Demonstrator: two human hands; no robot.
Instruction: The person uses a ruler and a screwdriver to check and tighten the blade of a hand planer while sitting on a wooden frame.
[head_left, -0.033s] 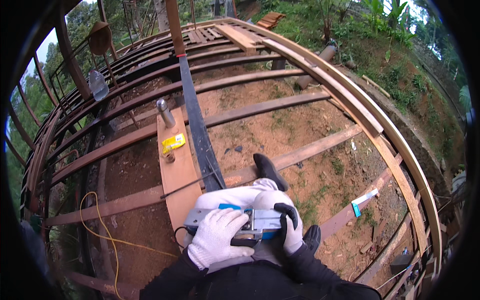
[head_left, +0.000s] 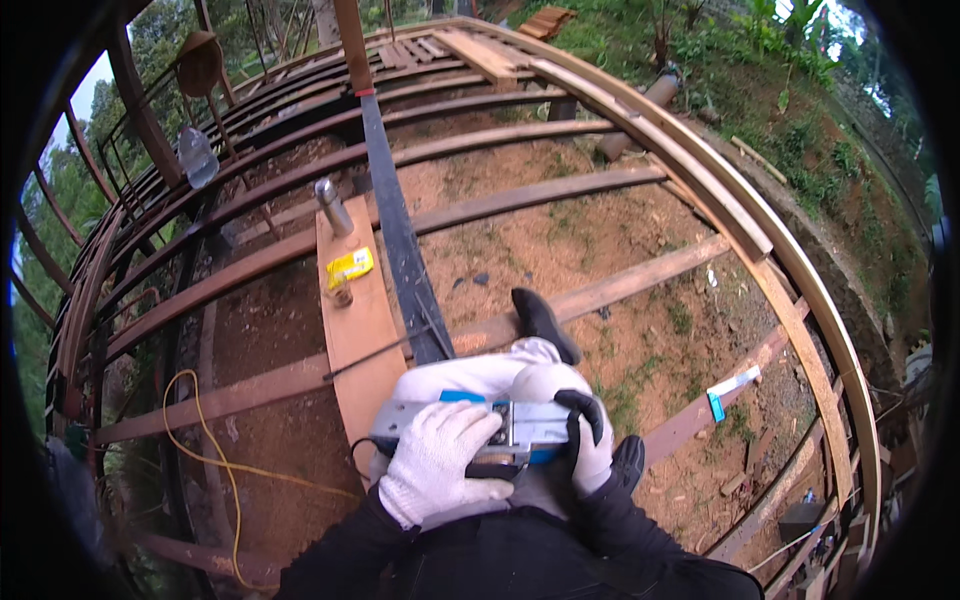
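An electric hand planer (head_left: 540, 424) with a blue body lies across my lap, its silver metal sole turned up. My left hand (head_left: 445, 462), in a white knit glove, lies over the sole's left part with the fingers curled by the blade opening. At the planer's right end, my right hand (head_left: 592, 448) is wrapped round it, beside a curved black part (head_left: 582, 410). The planer's underside and some fingertips are hidden. My legs in pale trousers are bent beneath it.
A plank (head_left: 365, 345) at the left bears a steel flask (head_left: 333, 207), a yellow packet (head_left: 349, 267) and a small glass (head_left: 341, 294). A yellow cord (head_left: 228, 468) trails at lower left. Wooden beams (head_left: 640, 281) span the bare soil. A blue-and-white package (head_left: 733, 384) lies at right.
The whole view has shifted slightly, with the scene a little higher at the top. Both hands keep their places on the planer.
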